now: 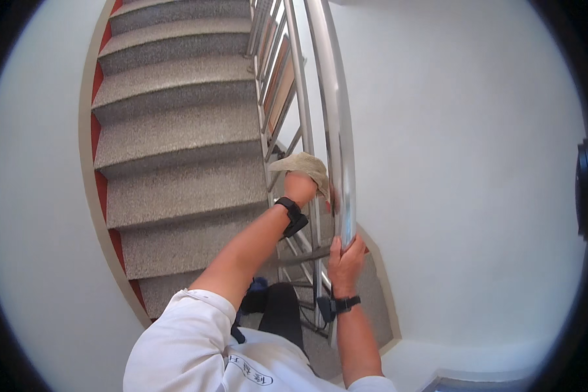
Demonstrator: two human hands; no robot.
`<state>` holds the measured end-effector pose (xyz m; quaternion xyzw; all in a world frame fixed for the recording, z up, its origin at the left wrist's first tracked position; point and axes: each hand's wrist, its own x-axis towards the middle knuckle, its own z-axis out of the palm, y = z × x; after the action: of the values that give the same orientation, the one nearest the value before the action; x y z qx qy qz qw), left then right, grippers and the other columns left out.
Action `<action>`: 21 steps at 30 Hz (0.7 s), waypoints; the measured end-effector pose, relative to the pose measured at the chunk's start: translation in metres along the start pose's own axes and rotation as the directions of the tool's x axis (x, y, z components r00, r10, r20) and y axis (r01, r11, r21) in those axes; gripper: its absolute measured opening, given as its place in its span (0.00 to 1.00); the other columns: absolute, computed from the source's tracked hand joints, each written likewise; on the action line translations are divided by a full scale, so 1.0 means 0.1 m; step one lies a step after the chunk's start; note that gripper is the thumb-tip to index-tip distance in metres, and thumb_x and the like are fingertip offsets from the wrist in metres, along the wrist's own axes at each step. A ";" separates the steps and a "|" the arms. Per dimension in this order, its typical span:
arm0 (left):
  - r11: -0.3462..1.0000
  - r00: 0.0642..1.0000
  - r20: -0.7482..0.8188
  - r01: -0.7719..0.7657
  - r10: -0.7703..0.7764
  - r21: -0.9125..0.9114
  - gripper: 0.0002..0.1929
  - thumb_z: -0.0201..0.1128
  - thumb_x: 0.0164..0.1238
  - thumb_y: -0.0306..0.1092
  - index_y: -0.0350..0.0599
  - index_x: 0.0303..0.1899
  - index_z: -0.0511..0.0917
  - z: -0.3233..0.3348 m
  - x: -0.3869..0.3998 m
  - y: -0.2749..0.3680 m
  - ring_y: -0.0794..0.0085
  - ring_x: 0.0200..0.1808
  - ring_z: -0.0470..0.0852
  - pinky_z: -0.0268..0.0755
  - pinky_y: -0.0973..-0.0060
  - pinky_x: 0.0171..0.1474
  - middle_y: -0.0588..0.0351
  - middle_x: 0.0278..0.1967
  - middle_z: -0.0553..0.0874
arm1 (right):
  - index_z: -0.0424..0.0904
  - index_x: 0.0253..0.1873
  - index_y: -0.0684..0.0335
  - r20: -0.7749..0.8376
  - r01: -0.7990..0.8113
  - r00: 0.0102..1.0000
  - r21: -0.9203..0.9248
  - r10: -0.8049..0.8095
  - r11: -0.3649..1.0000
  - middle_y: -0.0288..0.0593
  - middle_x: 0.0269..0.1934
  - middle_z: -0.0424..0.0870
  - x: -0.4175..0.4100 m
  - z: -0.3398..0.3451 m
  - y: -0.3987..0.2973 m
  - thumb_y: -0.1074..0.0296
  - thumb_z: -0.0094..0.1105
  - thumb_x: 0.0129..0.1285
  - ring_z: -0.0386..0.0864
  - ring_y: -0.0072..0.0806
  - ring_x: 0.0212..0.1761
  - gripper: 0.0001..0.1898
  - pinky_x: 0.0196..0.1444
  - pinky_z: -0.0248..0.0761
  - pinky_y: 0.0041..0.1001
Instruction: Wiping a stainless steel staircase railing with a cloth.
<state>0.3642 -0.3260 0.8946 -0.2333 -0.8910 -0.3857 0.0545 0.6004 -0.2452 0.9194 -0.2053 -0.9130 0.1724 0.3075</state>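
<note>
My left hand [300, 187] grips a beige cloth [305, 162], which spreads beyond the knuckles. The cloth lies against the slimmer steel bar [301, 93] of the stair railing, but my hand hides where they meet. To the right, my right hand [347, 267] is closed around the thick, shiny steel handrail [340, 147]. Each wrist wears a black strap with a small dark device on it.
Speckled grey stairs [176, 186] rise on the left beside a white wall [39, 196]. Slanted metal balusters and brown panels [280, 88] fill the railing. Another white wall [460, 171] stands to the right. Below my hands, a dark-trousered leg [281, 308] shows on the stairs.
</note>
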 end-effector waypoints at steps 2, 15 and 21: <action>0.999 0.999 0.046 -0.007 0.006 0.038 0.20 0.63 0.67 0.42 0.46 0.57 0.84 -0.08 0.29 -0.01 0.45 0.66 0.76 0.64 0.52 0.71 0.43 0.61 0.82 | 0.70 0.64 0.74 0.001 0.036 0.999 -0.006 -0.036 0.999 0.62 0.51 0.80 0.01 -0.02 -0.01 0.48 0.61 0.71 0.80 0.60 0.51 0.32 0.53 0.74 0.49; 0.940 0.961 -0.042 0.257 -0.273 -0.223 0.28 0.64 0.69 0.39 0.44 0.68 0.71 0.44 0.43 -0.42 0.48 0.69 0.73 0.66 0.59 0.72 0.38 0.65 0.76 | 0.68 0.67 0.74 0.120 -0.060 0.992 0.102 0.048 0.993 0.60 0.48 0.77 -0.05 -0.06 0.00 0.48 0.63 0.67 0.79 0.57 0.48 0.35 0.51 0.73 0.49; 0.989 0.993 -0.013 0.119 -0.120 -0.088 0.29 0.65 0.69 0.39 0.42 0.69 0.69 0.01 0.33 -0.34 0.46 0.69 0.73 0.67 0.59 0.71 0.39 0.65 0.76 | 0.67 0.67 0.74 0.206 -0.131 0.973 0.101 0.108 0.986 0.61 0.50 0.77 -0.08 -0.05 -0.02 0.51 0.63 0.69 0.76 0.57 0.53 0.33 0.57 0.70 0.49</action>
<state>0.3199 -0.3333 0.8809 -0.1782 -0.8852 -0.4286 0.0292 0.6090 -0.2499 0.9197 -0.2236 -0.9139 0.2620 0.2146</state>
